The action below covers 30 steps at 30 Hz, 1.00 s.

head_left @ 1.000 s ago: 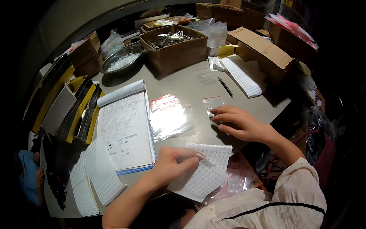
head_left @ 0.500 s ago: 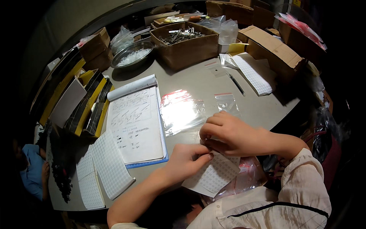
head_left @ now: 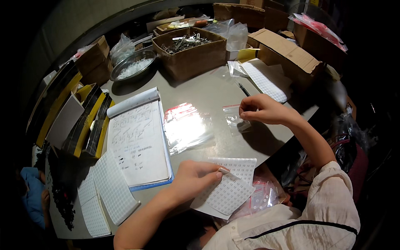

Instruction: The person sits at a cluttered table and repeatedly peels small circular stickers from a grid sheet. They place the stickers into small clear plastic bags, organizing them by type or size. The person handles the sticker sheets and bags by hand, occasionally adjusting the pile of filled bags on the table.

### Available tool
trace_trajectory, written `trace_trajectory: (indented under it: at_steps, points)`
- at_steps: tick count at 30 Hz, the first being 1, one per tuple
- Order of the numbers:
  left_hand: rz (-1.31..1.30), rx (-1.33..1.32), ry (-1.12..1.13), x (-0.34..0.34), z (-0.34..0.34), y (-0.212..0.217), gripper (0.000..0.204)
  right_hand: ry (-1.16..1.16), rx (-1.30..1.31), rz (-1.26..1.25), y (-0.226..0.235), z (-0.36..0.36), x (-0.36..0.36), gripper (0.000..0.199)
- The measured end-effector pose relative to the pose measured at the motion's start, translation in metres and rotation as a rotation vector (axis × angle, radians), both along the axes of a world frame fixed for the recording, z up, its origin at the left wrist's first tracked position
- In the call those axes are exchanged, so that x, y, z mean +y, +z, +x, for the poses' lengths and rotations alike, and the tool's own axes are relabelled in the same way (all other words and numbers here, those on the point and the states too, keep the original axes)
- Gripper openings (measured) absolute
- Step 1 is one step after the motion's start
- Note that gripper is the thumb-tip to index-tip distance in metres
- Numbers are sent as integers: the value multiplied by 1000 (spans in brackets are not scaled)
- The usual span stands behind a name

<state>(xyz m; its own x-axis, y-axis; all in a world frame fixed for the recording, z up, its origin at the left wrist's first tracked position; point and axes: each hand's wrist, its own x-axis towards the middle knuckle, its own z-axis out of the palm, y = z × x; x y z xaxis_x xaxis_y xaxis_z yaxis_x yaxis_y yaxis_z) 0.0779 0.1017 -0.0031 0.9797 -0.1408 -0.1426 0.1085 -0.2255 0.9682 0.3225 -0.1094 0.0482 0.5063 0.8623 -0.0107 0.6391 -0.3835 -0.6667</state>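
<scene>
White sheets of small printed stickers are pinched between the thumb and fingers of my left hand, just beyond my lap. The front sheet is bent over, with another behind it. My right hand is over a small clear zip bag with a red seal line, lying on the table. Its thumb and fingertips are pressed together at the bag's right side; anything between them is too small to make out. Left of that bag lies a glaring stack of similar zip bags.
A notepad on a blue clipboard and sticker sheets lie at left, near black-and-yellow boxes. Farther back are a bowl of white bits, a carton of metal parts, a pen and more sheets.
My right hand has left the sticker sheets and moved up and away to the small zip bag. My left hand keeps the sheets, now lower and more in view. The whole view has shifted slightly.
</scene>
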Motion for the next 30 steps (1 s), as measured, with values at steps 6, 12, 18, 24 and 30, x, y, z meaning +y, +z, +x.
trace_trajectory:
  at_steps: [6, 12, 18, 24, 30]
  points:
    - [-34, 32, -5, 0, 1, 2, 25, 52, -269, -214, -20, 11, 10, 25]
    - [-92, 31, 46, 0, -5, -4, 26, 0, -512, -440, 3, 12, 33, 35]
    - [-94, 4, 38, -1, -2, -7, 25, -135, -861, -247, -31, 118, 75, 17]
    - [-97, 52, 15, -5, 3, 0, 24, -116, -1177, -313, -60, 156, 84, 9]
    - [-49, 91, 32, -3, -2, 0, 23, -21, -763, -121, -29, 50, 61, 9]
